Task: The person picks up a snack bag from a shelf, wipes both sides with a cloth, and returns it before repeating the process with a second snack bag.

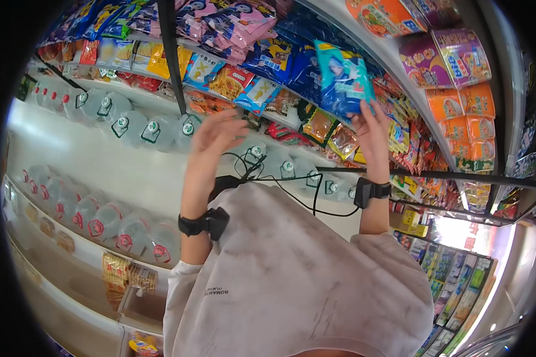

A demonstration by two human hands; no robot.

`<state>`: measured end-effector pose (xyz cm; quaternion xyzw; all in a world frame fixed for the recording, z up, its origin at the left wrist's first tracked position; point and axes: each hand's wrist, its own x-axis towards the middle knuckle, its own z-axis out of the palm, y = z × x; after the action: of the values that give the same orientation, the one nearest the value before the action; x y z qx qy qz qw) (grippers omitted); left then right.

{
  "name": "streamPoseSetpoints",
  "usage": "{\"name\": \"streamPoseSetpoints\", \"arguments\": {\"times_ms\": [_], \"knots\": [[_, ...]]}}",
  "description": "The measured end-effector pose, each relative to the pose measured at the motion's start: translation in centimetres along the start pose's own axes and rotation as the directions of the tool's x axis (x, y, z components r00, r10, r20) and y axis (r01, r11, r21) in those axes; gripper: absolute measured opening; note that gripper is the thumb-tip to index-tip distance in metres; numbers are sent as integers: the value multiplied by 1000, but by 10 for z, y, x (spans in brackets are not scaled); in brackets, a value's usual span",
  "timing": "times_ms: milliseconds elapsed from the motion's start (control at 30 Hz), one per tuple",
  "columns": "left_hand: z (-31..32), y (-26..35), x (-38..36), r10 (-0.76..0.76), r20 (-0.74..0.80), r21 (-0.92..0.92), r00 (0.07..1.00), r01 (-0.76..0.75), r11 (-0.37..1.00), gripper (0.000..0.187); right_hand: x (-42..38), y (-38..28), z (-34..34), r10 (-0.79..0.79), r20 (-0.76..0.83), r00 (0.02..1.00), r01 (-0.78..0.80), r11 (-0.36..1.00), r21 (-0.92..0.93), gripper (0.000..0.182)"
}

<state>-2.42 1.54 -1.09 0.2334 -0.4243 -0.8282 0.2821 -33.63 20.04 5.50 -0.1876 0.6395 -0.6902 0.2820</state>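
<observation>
My right hand (pixel 372 128) pinches the lower edge of a teal and blue snack bag (pixel 344 77), which is held up in front of the packed snack shelf. My left hand (pixel 217 134) is raised with its fingers apart and somewhat blurred, and holds nothing. It is near large clear water bottles (pixel 152 128) and below hanging packets, including a red and white noodle-picture packet (pixel 227 81). Both wrists wear black devices with cables between the arms. Pink bags (pixel 238 24) and dark blue bags (pixel 271 58) lie on the shelf above.
Orange and purple packs (pixel 458 59) stand on an upper shelf at the right. More clear bottles with pink labels (pixel 104 217) line the left side. A dark vertical post (pixel 171 56) crosses the snack shelf. Stocked shelves (pixel 458 279) stand at the lower right.
</observation>
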Motion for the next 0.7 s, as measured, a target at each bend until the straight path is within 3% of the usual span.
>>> {"name": "streamPoseSetpoints", "arguments": {"times_ms": [200,267,367,400,433,500,533,633,700], "knots": [[-59,19,-19,78,-255,-98,964,-106,990,39,90,-1,-12,-215,-58,975,217,976,17,35],[-70,24,-25,65,-273,-112,960,-98,989,40,120,-1,-16,-322,-77,943,321,947,-25,36],[-79,27,-28,73,-275,-126,959,-111,986,39,163,-7,-23,-344,-27,938,345,938,30,27],[-80,27,-31,70,-268,-130,961,-108,986,39,175,-5,-29,-356,34,934,356,934,10,25],[-81,27,-33,60,-269,-122,961,-96,988,39,183,-2,-38,-371,-4,929,364,913,-186,24],[-82,30,-35,54,-279,-110,959,-88,990,39,206,2,-50,-422,-54,905,327,770,-548,23],[-85,30,-35,49,-289,-117,956,-86,989,38,216,3,-61,-517,-5,856,318,534,-783,27],[-92,27,-41,26,-330,-135,944,-75,988,37,209,9,-36,-712,232,663,472,158,-867,35],[-96,26,-38,9,-339,-135,941,-58,989,37,199,6,-10,-654,182,734,321,98,-942,41]]}}
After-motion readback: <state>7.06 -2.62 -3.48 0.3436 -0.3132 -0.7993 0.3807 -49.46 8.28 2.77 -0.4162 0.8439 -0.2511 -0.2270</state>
